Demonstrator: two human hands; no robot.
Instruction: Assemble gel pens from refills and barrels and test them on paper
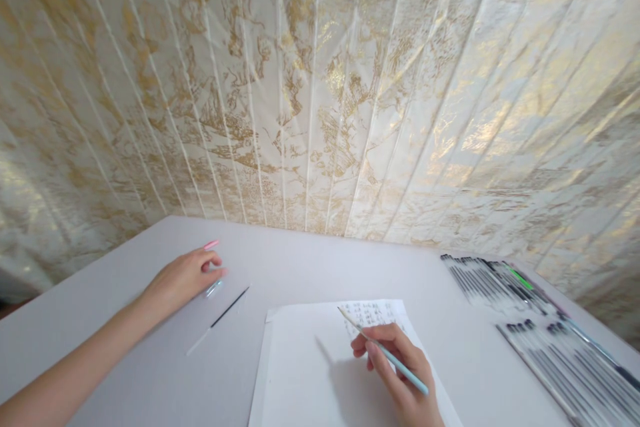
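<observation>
My right hand [400, 367] grips a slim pen [397, 363] with a light-blue barrel, its pale, narrow tip pointing up and to the left. The tip is over a white sheet of paper [295, 360] with rows of dark handwriting near its upper right. On the table's left side rests my left hand [187, 273], fingers loosely curled and thumb apart from them. A clear cap-like piece [213, 288] lies just beneath its thumb. Beyond the fingers a pink stick-like object [211, 245] shows, partly hidden by the hand. An ink refill [220, 320], part black and part clear, lies between hand and paper.
Several dark-tipped refills lie in two groups, a far row [483, 283] and a near row [565, 367], on the right of the pale table [310, 263]. A bright green piece [521, 278] lies by the far row. A gold-patterned curtain [300, 93] hangs behind the table.
</observation>
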